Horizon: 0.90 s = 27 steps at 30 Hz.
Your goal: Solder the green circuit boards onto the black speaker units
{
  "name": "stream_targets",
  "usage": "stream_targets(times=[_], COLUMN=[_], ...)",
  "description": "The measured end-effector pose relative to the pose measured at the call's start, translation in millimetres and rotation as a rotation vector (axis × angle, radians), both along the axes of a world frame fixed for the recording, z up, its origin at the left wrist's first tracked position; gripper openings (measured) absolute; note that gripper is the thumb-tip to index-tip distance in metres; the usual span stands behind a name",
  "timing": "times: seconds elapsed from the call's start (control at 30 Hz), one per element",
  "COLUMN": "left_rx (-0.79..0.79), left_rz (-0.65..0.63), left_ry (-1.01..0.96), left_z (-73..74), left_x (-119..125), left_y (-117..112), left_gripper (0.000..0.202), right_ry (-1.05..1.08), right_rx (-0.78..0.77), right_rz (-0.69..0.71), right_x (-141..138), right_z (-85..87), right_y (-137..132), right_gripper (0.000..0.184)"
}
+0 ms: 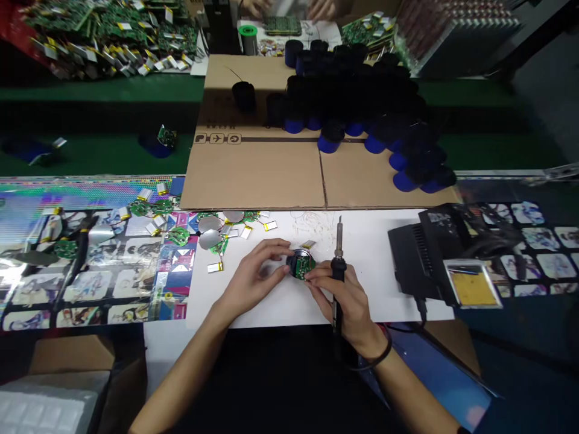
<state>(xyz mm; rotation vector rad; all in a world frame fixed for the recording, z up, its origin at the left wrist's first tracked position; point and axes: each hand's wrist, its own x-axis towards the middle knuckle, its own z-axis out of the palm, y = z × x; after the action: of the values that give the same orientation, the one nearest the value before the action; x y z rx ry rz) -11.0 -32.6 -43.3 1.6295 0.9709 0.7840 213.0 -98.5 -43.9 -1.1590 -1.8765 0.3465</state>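
My left hand [259,271] and my right hand [337,295] meet over a small round part with a green circuit board [302,264] on the white sheet [384,295]. Left fingers curl round its left edge. My right hand pinches its right side and also grips a soldering iron [338,250], held upright with the tip pointing away from me. A small silver battery with a yellow end [308,244] lies just behind the part.
Loose green boards, silver batteries and metal discs [212,232] lie left of my hands. A black soldering station [434,253] stands at right. Blue and black cylinders [362,108] pile on cardboard [253,175] ahead. Another person's hands [289,9] work at the far edge.
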Motion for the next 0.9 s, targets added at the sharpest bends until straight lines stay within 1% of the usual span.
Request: stream_targets(times=[0.07,0.13,0.2,0.33,0.5,0.57,0.63,0.7,0.77,0.9], left_rx=[0.065,0.1,0.075,-0.054,-0.035,-0.02,-0.013,-0.011,-0.005,0.01], left_rz=[0.023,0.022,0.002,0.011,0.024,0.026,0.029,0.028,0.021,0.008], left_ry=[0.027,0.009,-0.011,0.002,0.031,0.031,0.027,0.023,0.021,0.028], left_z=[5.4,9.0,10.9,11.0,9.7,10.3,11.4,12.4,13.0,13.2], left_x=[-0.8,1.5,5.2,10.4,10.8,11.3,12.2,13.3,14.1,13.9], left_y=[4.6,7.9,9.5,9.2,5.7,4.1,2.7,1.9,1.6,1.8], left_gripper=[0.015,0.011,0.011,0.014,0.012,0.01,0.009,0.01,0.01,0.007], right_ry=[0.028,0.038,0.02,-0.008,-0.018,0.036,0.143,0.268,0.369,0.514], right_rx=[-0.004,-0.02,-0.031,-0.016,-0.046,-0.078,-0.117,-0.167,-0.233,-0.357], right_rz=[0.038,0.081,0.099,0.064,0.061,0.042,-0.019,-0.096,-0.146,-0.156], right_x=[-1.9,-3.9,-5.2,-4.4,-0.8,-1.2,-3.2,-6.9,-11.6,-20.0], right_z=[-0.2,-2.2,-5.0,-7.5,-1.5,1.9,5.6,9.4,12.5,14.3], right_y=[0.7,1.1,1.9,5.7,6.5,5.4,5.3,7.6,12.1,22.0], right_gripper=[0.037,0.037,0.036,0.036,0.041,0.042,0.04,0.036,0.032,0.026])
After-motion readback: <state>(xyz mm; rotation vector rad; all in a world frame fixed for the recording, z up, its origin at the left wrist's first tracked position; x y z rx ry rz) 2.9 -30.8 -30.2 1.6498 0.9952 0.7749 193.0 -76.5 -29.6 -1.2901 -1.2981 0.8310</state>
